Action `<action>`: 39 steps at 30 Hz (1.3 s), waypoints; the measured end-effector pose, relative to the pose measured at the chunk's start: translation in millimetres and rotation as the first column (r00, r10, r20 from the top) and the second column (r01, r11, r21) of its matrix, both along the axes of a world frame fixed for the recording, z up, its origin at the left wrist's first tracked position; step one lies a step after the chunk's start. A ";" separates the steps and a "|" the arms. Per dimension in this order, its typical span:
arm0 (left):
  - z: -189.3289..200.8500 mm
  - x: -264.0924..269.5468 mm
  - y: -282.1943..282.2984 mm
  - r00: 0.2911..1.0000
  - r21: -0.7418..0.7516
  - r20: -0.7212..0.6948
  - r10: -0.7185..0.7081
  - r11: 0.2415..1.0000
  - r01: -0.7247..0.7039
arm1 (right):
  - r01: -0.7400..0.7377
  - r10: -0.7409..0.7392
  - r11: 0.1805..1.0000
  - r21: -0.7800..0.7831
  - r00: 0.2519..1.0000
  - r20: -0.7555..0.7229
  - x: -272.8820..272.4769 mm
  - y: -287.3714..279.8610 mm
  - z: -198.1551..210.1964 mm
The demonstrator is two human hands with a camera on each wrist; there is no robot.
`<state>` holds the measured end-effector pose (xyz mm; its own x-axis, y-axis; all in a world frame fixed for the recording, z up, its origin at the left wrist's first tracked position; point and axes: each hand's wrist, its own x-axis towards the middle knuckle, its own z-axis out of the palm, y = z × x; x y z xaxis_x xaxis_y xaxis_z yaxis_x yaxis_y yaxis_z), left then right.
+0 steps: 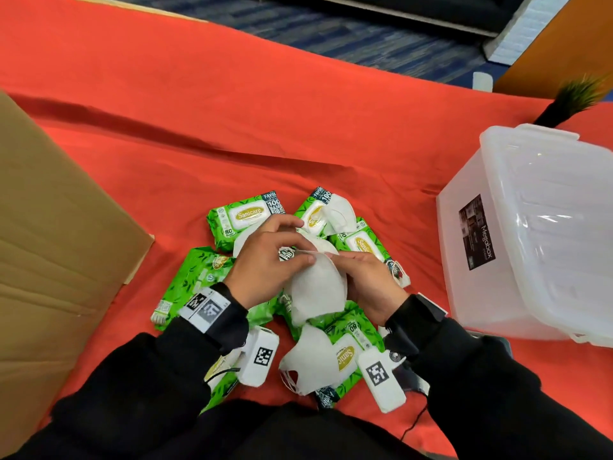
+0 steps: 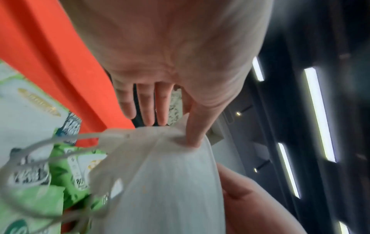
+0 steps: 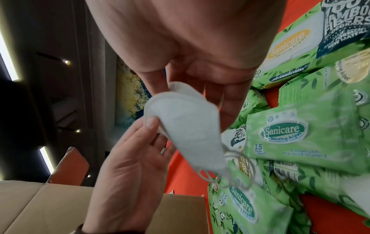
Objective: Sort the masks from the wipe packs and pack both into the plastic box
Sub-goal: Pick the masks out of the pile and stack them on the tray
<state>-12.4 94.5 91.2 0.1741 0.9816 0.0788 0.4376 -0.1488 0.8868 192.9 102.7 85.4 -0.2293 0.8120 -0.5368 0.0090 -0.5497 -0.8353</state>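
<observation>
Holding one white mask [image 1: 318,280] between them, the left hand [image 1: 265,267] and right hand [image 1: 371,287] each pinch an edge above a pile of green wipe packs [image 1: 245,217] near the counter's [image 1: 232,127] front edge. The plastic box [image 1: 537,234] stands at the right edge.

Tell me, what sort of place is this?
Probably an office or lobby, not a home: patterned blue carpet, strip ceiling lights, and a table under an orange cloth set up for sorting.
</observation>
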 end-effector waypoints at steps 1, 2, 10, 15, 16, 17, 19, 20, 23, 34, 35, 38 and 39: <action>-4.3 -1.4 1.3 0.999 -0.073 0.048 0.002 0.997 0.001 | 0.023 -0.023 1.000 -0.005 1.000 -0.016 -1.1 -1.5 -0.4; -6.5 -2.7 1.3 0.994 -0.146 0.112 0.002 0.989 0.015 | 0.034 -0.035 0.999 -0.018 0.999 -0.028 -2.4 -3.5 0.6; -16.6 -0.7 -11.8 0.904 -0.361 0.361 0.228 0.928 -0.090 | -0.018 0.026 0.990 0.140 0.998 -0.051 -1.2 -20.4 -1.0; -28.5 1.5 -17.2 0.876 -0.446 0.362 0.319 0.884 -0.138 | -0.110 0.113 0.988 0.108 0.993 -0.029 1.0 -22.5 -5.9; -29.5 2.2 -18.5 0.872 -0.440 0.366 0.324 0.887 -0.144 | -0.124 0.127 0.987 0.103 0.992 -0.021 1.2 -23.4 -6.2; -30.1 2.9 -19.7 0.869 -0.430 0.376 0.321 0.891 -0.143 | -0.125 0.126 0.987 0.102 0.992 -0.006 1.3 -23.9 -6.3; -30.8 3.9 -21.0 0.870 -0.412 0.386 0.306 0.901 -0.134 | -0.091 0.086 0.990 0.111 0.995 0.053 0.8 -24.1 -5.3; -31.5 4.4 -21.3 0.873 -0.403 0.386 0.299 0.906 -0.132 | -0.066 0.056 0.991 0.120 0.995 0.081 0.6 -24.0 -4.9; -33.7 4.9 -22.2 0.873 -0.390 0.383 0.301 0.910 -0.142 | -0.035 0.022 0.991 0.132 0.995 0.096 1.4 -22.8 -5.6; -46.4 0.4 -32.5 0.878 -0.408 0.371 0.302 0.902 -0.138 | 0.026 -0.033 0.996 0.085 0.997 0.076 2.1 -34.6 -9.7; -46.6 0.6 -34.2 0.881 -0.405 0.367 0.299 0.904 -0.137 | 0.030 -0.036 0.996 0.081 0.996 0.076 2.1 -36.6 -10.2; -46.5 2.0 -38.7 0.886 -0.398 0.357 0.296 0.906 -0.142 | 0.028 -0.035 0.996 0.082 0.996 0.088 2.7 -41.0 -11.7; -47.0 2.7 -40.4 0.887 -0.397 0.352 0.298 0.906 -0.146 | 0.028 -0.036 0.996 0.084 0.995 0.093 3.6 -42.2 -12.1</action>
<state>-9.7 54.1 44.2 -0.0238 0.9650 -0.2613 0.0220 0.2618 0.9649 196.5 60.4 73.3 -0.1542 0.8603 -0.4859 0.0732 -0.4805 -0.8739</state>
